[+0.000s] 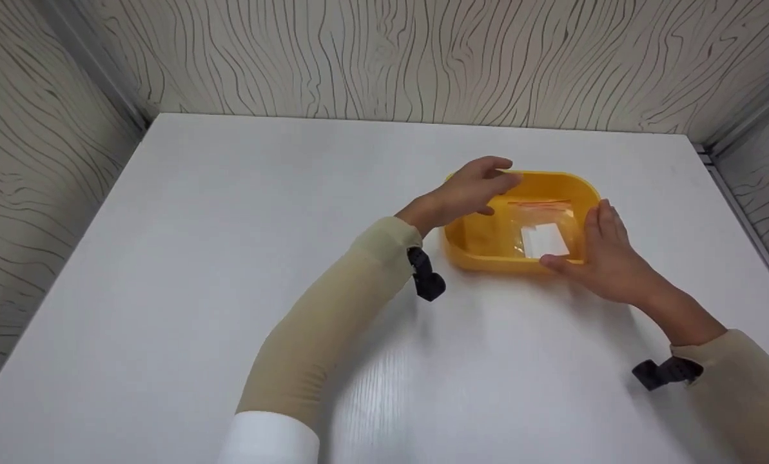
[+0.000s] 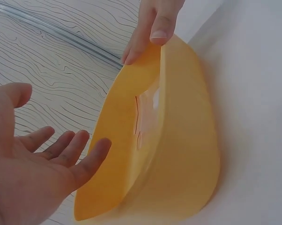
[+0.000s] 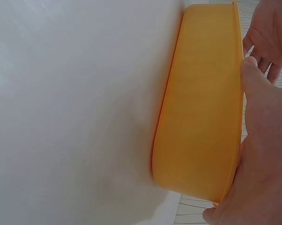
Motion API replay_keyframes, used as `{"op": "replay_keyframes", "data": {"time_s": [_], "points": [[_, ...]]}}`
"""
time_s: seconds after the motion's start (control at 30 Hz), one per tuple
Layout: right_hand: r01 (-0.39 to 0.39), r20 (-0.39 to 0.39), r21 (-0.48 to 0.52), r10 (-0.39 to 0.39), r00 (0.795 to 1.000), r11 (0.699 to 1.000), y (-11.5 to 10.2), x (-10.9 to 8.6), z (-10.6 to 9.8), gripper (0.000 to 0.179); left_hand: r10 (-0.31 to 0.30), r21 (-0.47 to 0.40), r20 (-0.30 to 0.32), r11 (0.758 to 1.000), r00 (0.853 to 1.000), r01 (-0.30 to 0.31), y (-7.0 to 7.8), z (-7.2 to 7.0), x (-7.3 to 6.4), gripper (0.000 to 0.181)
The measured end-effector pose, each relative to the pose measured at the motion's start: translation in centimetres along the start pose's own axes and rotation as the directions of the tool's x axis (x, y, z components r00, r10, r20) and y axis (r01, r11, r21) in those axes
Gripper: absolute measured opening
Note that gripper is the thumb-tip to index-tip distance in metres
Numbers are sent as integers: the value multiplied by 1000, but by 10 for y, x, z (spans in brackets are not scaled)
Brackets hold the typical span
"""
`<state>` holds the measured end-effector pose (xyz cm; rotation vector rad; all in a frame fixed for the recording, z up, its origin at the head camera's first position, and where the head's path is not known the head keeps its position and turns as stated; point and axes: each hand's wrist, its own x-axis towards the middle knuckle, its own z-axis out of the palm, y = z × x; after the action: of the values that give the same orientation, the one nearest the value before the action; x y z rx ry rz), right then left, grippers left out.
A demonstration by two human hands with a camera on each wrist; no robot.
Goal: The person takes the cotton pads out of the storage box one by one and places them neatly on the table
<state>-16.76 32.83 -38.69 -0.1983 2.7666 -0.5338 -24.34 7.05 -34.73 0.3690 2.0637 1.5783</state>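
A yellow plastic bin (image 1: 500,264) stands at the back right of the white table. Inside its right part lies a clear plastic bag (image 1: 542,216) with a red line along its top, and white rectangular pieces (image 1: 544,240) show there too. My left hand (image 1: 465,190) hovers over the bin's left end, palm facing in, fingers spread and holding nothing. At the near right corner, my right hand (image 1: 610,261) rests against the bin, thumb on the front rim and straight fingers along the right side. The right wrist view shows this thumb (image 3: 251,70) on the rim.
The white table (image 1: 229,258) stretches left and in front of the bin. Wood-grain patterned panels (image 1: 384,58) stand behind it and at both sides. Black cameras are strapped to both wrists.
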Motion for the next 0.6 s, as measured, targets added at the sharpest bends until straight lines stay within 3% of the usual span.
{"op": "replay_keyframes", "data": {"time_s": [0.27, 0.6], "points": [[20, -6, -2, -20, 1000, 1000, 0, 0, 0, 131, -33, -62, 22, 998, 999, 34, -2, 9, 7, 57], [35, -11, -4, -35, 999, 999, 1, 0, 0, 129, -131, -106, -10, 986, 991, 129, -3, 23, 15, 52]]}}
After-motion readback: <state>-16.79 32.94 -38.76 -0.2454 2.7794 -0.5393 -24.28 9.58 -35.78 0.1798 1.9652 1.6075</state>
